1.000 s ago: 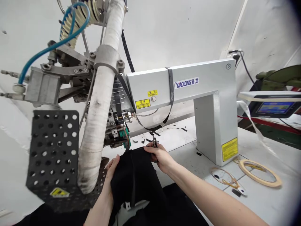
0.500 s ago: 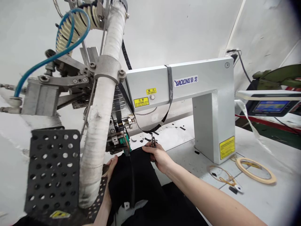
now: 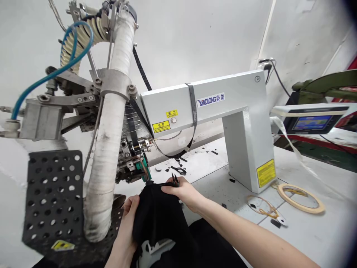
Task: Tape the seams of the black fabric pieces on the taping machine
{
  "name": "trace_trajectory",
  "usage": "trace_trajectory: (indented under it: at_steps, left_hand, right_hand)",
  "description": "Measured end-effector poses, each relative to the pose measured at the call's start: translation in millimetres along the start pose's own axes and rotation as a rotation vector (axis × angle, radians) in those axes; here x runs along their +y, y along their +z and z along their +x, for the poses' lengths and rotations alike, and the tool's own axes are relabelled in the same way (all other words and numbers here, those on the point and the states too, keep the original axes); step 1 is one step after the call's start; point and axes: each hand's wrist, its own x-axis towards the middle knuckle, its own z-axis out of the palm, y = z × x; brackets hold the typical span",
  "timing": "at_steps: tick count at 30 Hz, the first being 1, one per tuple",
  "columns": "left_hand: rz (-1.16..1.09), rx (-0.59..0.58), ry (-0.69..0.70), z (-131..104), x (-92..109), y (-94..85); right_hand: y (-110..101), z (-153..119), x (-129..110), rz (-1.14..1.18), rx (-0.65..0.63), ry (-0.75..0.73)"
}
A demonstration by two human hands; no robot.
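From the head camera, both bare hands are on a piece of black fabric [image 3: 158, 219] drawn up to the working head [image 3: 136, 163] of a white seam-taping machine [image 3: 209, 108]. The left hand [image 3: 129, 216] grips the cloth's left edge, fingers curled round it from beneath, which seems to keep the piece taut and lifted toward the head. The right hand [image 3: 181, 190] pinches the top edge just beside the green part of the head; a small pair of snips [image 3: 175, 180] sticks up from that same hand, so it is clenched on both cloth and tool at once. Held this way, the upper edge of the fabric sits right under the feed point, where a dark tape [image 3: 192, 108] loops down from over the machine arm.

A thick pipe wrapped in white [image 3: 106, 141] slants down across the left side, and below it a black perforated guard [image 3: 52, 193] hides much of the left forearm and whatever lies behind. A blue air hose [image 3: 55, 70] curls above. On the white table [image 3: 320, 230], well apart from the hands, lie a ring of pale tape [image 3: 299, 192], a thinner loop [image 3: 262, 208] and scattered black offcuts [image 3: 214, 152]. A second dark tool [image 3: 180, 170] lies on the table just beyond the right hand. At the far right stands a touch screen [image 3: 311, 122].
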Motion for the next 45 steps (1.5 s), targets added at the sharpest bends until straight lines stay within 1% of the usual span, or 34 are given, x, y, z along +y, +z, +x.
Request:
trace_trajectory:
  at_steps: [2, 6, 8, 10, 12, 15, 17, 19, 20, 22, 26, 28, 31, 33, 36, 38, 40, 45]
  left_hand:
    - [-0.005, -0.014, 0.015, 1.0, -7.7, -4.7]
    - [0.072, -0.027, 0.171, 2.5, -18.3, -11.1]
    - [0.097, -0.045, 0.208, 0.2, -18.9, -11.8]
    - [0.106, -0.066, 0.173, -4.2, -18.9, -12.1]
    - [0.115, -0.093, 0.101, -9.4, -22.2, -13.6]
    - [0.137, -0.114, 0.030, -15.5, -36.4, -20.1]
    - [0.154, -0.112, 0.030, -17.6, -48.1, -25.9]
    - [0.168, -0.109, 0.047, -19.2, -55.1, -30.3]
    - [0.172, -0.104, 0.056, -20.1, -55.7, -31.3]
    - [0.167, -0.087, 0.070, -22.1, -50.6, -30.2]
    - [0.101, -0.086, 0.075, -23.9, -29.7, -19.2]
    - [0.059, -0.109, 0.061, -22.6, -23.3, -13.4]
    - [0.028, -0.142, 0.044, -19.5, -23.6, -8.8]
    - [0.045, -0.170, 0.033, -17.4, -27.4, -9.3]
    - [0.065, -0.181, 0.037, -14.6, -32.1, -14.1]
    - [0.066, -0.178, 0.041, -12.8, -33.5, -18.5]
    - [0.074, -0.183, 0.033, -11.2, -34.3, -22.3]
    - [0.074, -0.185, 0.036, -9.7, -36.4, -26.2]
  right_hand:
    - [-2.6, -0.8, 3.7, -0.013, 0.006, -0.031]
    - [-7.1, -5.2, 1.7, -0.018, 0.018, -0.150]
    - [-9.3, -9.1, -2.3, -0.030, -0.008, -0.193]
    - [-12.0, -13.8, -4.4, -0.054, -0.049, -0.164]
    - [-15.1, -18.8, -2.0, -0.087, -0.075, -0.096]
    - [-19.3, -26.3, 8.6, -0.160, -0.061, 0.002]
    - [-21.0, -30.2, 15.6, -0.223, -0.078, 0.049]
    - [-21.6, -32.0, 18.8, -0.268, -0.107, 0.062]
    - [-21.6, -32.0, 18.5, -0.280, -0.116, 0.058]
    - [-21.5, -29.6, 14.5, -0.278, -0.124, 0.031]
    - [-19.9, -17.2, -0.8, -0.338, -0.157, -0.069]
    - [-15.1, -8.6, -7.8, -0.425, -0.092, -0.200]
    - [0.9, 4.9, -13.6, -0.520, 0.071, -0.418]
    - [14.8, 12.9, -14.2, -0.506, 0.132, -0.484]
    - [31.6, 21.6, -11.5, -0.390, 0.155, -0.488]
    - [36.8, 25.0, -7.4, -0.310, 0.163, -0.454]
    - [37.3, 27.4, -1.9, -0.272, 0.156, -0.436]
    - [32.8, 39.8, 10.5, -0.278, 0.106, -0.447]
